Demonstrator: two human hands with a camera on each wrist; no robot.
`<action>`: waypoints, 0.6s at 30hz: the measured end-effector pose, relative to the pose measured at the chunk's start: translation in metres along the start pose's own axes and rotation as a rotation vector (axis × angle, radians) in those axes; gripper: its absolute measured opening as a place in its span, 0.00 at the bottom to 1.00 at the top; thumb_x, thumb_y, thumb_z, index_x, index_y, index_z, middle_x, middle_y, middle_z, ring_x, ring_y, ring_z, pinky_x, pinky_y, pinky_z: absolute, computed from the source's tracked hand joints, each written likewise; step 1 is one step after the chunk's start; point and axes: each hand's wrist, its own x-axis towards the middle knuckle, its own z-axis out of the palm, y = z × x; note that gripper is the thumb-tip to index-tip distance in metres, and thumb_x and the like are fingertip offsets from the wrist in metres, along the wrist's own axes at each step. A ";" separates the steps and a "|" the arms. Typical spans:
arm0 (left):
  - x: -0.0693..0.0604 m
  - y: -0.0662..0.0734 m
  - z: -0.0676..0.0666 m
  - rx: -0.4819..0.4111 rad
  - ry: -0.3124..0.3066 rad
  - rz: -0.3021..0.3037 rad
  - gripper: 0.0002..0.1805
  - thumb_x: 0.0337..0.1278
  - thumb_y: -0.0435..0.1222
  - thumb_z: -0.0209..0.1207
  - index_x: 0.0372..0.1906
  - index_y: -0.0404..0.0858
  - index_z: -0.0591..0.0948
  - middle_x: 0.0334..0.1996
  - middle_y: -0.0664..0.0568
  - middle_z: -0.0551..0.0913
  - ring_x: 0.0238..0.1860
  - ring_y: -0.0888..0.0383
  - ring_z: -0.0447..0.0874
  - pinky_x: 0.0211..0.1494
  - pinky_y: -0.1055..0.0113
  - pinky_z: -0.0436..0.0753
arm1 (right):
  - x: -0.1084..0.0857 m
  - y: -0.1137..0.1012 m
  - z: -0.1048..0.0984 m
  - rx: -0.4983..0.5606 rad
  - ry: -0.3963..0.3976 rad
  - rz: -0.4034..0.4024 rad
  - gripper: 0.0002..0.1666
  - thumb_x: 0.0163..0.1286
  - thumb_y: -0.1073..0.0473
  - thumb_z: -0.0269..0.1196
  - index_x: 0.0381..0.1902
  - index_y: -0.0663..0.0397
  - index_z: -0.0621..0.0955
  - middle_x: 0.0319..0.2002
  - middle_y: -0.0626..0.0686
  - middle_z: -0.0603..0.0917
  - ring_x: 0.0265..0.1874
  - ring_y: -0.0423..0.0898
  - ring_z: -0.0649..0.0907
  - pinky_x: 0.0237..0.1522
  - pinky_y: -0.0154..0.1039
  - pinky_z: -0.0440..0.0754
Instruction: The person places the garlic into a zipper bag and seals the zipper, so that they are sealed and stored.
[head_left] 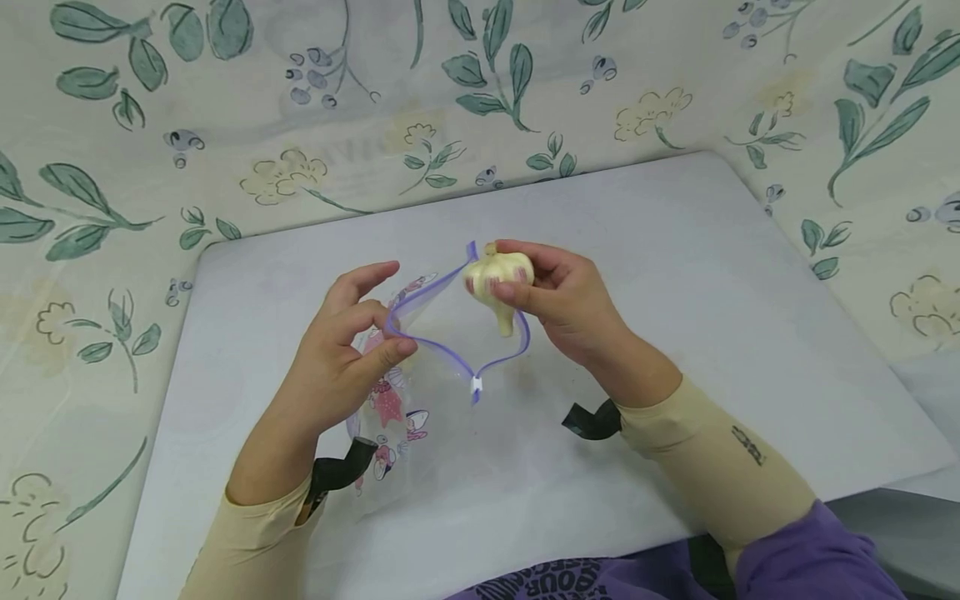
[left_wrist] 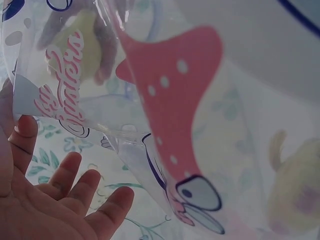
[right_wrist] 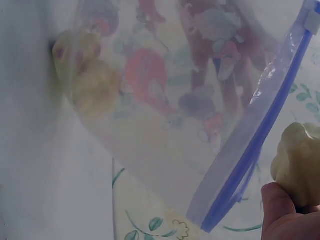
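A clear slider zip bag (head_left: 431, 337) with a purple rim and pink starfish prints (left_wrist: 175, 90) stands with its mouth spread wide. My left hand (head_left: 333, 350) pinches the rim's left side between thumb and finger; its other fingers stretch out behind the plastic. My right hand (head_left: 570, 300) holds a garlic bulb (head_left: 498, 279), stem downward, over the right part of the mouth. Through the plastic in the right wrist view, pale garlic-like shapes (right_wrist: 87, 75) with purplish marks show at the bag's bottom. The left wrist view shows one such shape (left_wrist: 297, 190), blurred by the plastic.
The bag stands over a white tabletop (head_left: 675, 250). Behind it hangs a leaf-and-flower patterned cloth (head_left: 337, 125). A white slider (head_left: 476, 384) sits at the near corner of the bag's rim. Black wrist mounts (head_left: 592, 421) stick out below both hands.
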 end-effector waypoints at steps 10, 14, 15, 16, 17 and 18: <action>-0.001 -0.001 0.001 -0.011 0.007 0.008 0.13 0.52 0.37 0.73 0.25 0.46 0.77 0.72 0.47 0.68 0.76 0.50 0.58 0.69 0.35 0.62 | 0.001 0.004 0.007 0.029 -0.020 0.001 0.38 0.60 0.60 0.74 0.64 0.72 0.74 0.60 0.64 0.80 0.53 0.47 0.83 0.53 0.35 0.83; -0.001 -0.001 0.000 -0.013 0.004 -0.001 0.12 0.51 0.36 0.73 0.25 0.46 0.78 0.73 0.47 0.67 0.76 0.50 0.59 0.69 0.34 0.62 | 0.002 0.005 0.010 0.039 -0.030 0.000 0.39 0.59 0.61 0.75 0.65 0.72 0.73 0.62 0.66 0.78 0.54 0.47 0.83 0.54 0.35 0.83; -0.001 -0.001 0.000 -0.009 0.004 -0.001 0.12 0.51 0.36 0.73 0.25 0.46 0.78 0.73 0.47 0.67 0.76 0.49 0.59 0.69 0.34 0.62 | 0.002 0.005 0.011 0.040 -0.030 0.002 0.39 0.59 0.62 0.75 0.65 0.72 0.74 0.63 0.66 0.78 0.54 0.47 0.83 0.54 0.35 0.83; -0.002 -0.001 0.000 -0.007 0.003 -0.002 0.12 0.51 0.36 0.73 0.25 0.46 0.78 0.73 0.47 0.67 0.76 0.49 0.59 0.69 0.34 0.62 | 0.002 0.005 0.011 0.039 -0.031 0.003 0.38 0.59 0.63 0.74 0.64 0.71 0.74 0.62 0.65 0.78 0.54 0.47 0.83 0.55 0.35 0.83; -0.002 -0.001 0.000 -0.006 0.002 -0.003 0.12 0.51 0.36 0.73 0.26 0.46 0.78 0.73 0.47 0.67 0.76 0.49 0.59 0.69 0.34 0.62 | 0.002 0.005 0.012 0.040 -0.033 0.002 0.37 0.59 0.65 0.74 0.64 0.71 0.74 0.62 0.65 0.79 0.54 0.47 0.83 0.55 0.35 0.83; -0.002 -0.001 0.000 -0.004 0.000 -0.005 0.12 0.52 0.36 0.73 0.26 0.47 0.78 0.73 0.47 0.67 0.76 0.49 0.59 0.69 0.33 0.62 | 0.002 0.005 0.013 0.039 -0.035 -0.001 0.36 0.60 0.66 0.73 0.64 0.71 0.74 0.61 0.64 0.79 0.54 0.47 0.83 0.55 0.35 0.83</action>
